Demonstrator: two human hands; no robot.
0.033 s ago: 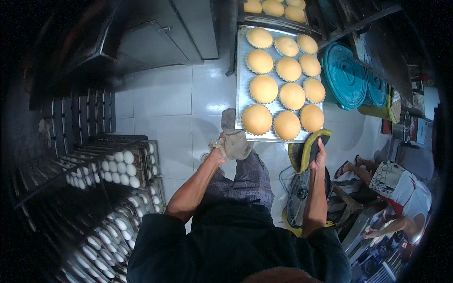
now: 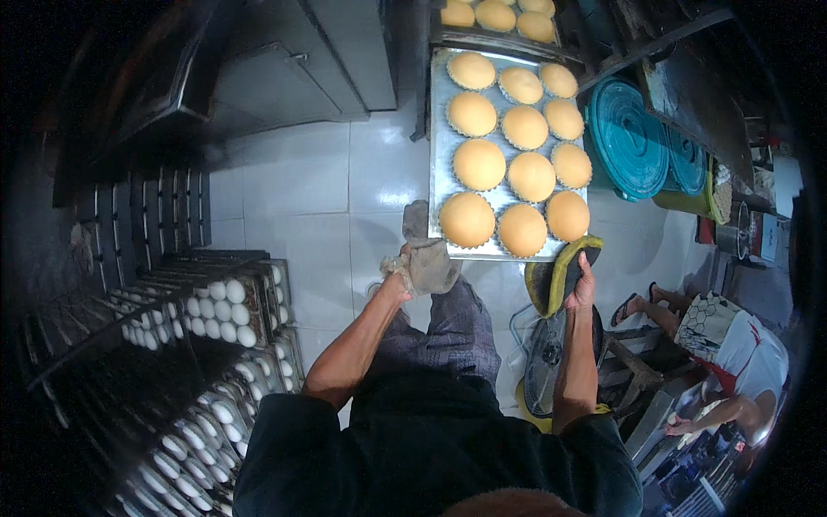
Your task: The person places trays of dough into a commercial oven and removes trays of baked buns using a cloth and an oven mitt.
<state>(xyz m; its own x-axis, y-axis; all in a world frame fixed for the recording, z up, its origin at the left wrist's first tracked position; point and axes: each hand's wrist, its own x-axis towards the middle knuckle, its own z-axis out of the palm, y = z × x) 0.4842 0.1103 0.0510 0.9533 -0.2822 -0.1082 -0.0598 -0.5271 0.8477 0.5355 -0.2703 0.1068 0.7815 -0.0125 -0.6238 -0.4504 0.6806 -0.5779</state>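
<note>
The metal tray (image 2: pixel 441 172) lies straight ahead of both hands, its long axis running away from the body; its short near edge spans the gap between them. Relative to the left hand (image 2: pixel 398 276), it sits forward and to the right; relative to the right hand (image 2: pixel 583 289), forward and to the left. The right hand appears the nearer, close to the near right corner. The left hand is closed around a grey cloth (image 2: pixel 431 263), which meets the near left corner; the fingers under it are hidden, so their hold on the metal cannot be confirmed. The right hand is curled around a folded dark pad with a yellow edge (image 2: pixel 560 276), set against the near right corner, thumb side visible. The tray's far end, farthest from the hands, reaches a dark frame (image 2: pixel 487 36); whether it rests there cannot be determined. Beyond it, in line with the tray, are similar cakes (image 2: pixel 495 17). Condition of the tray: bright, silvery, apparently level. It carries twelve round cakes (image 2: pixel 479 164) in three columns of four, each domed, evenly golden and seated in a fluted cup. One in the middle column, at the far end, shows a slightly uneven top.
</note>
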